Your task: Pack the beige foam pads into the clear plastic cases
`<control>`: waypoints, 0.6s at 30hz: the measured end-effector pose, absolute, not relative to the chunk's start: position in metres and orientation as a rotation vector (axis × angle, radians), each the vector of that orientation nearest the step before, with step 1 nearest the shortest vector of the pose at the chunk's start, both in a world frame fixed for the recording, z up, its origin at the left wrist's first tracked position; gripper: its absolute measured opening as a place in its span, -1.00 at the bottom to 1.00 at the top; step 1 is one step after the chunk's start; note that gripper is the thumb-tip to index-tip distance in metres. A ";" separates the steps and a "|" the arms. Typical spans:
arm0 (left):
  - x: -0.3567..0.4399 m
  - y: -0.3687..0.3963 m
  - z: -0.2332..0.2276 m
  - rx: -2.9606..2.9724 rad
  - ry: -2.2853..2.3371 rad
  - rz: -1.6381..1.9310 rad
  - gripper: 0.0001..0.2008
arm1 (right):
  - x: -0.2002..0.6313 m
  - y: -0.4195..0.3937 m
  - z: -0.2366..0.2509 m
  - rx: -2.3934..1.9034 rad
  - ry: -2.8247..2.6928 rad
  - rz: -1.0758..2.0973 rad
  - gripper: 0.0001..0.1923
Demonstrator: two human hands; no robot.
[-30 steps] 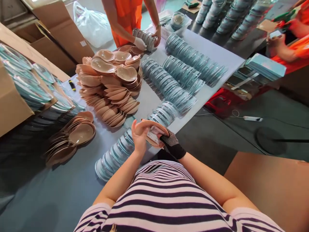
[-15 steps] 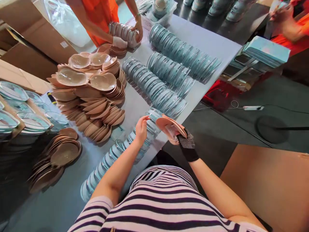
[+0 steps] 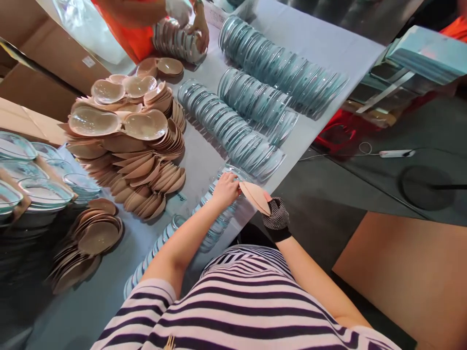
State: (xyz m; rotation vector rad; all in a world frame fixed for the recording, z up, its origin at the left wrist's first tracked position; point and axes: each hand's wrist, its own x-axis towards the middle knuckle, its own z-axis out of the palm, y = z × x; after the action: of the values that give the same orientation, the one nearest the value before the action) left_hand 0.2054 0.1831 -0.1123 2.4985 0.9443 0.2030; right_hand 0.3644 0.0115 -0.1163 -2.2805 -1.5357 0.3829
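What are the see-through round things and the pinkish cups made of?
The clear shells look like thin shiny plastic: you see through them and they glint. The beige cups seem a soft, matte, foam-like stuff, some under glossy film. The right hand holds one beige cup.

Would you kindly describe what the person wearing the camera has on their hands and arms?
The left hand is bare, with no glove. The right hand wears a black fingerless glove dotted white. Both forearms are bare; short sleeves carry dark and pale pink stripes.

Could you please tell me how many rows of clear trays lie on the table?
4: one under the left hand, three beyond it; more may be hidden.
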 end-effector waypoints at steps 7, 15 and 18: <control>0.196 0.184 -0.116 2.441 0.993 0.247 -0.87 | 0.361 0.035 -0.115 -2.384 -1.694 0.461 -0.41; 0.196 0.184 -0.116 2.267 0.741 0.365 -0.92 | 0.351 0.096 -0.111 -2.290 -1.806 0.571 -0.53; 0.198 0.182 -0.114 2.290 0.811 0.299 -0.87 | 0.356 0.097 -0.113 -2.315 -1.853 0.560 -0.53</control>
State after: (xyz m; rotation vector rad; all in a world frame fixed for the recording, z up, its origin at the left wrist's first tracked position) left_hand 0.1981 0.1817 -0.1140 2.2898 0.8111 0.2991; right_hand 0.3562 0.0969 -0.1128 -2.3153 -1.8532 0.5599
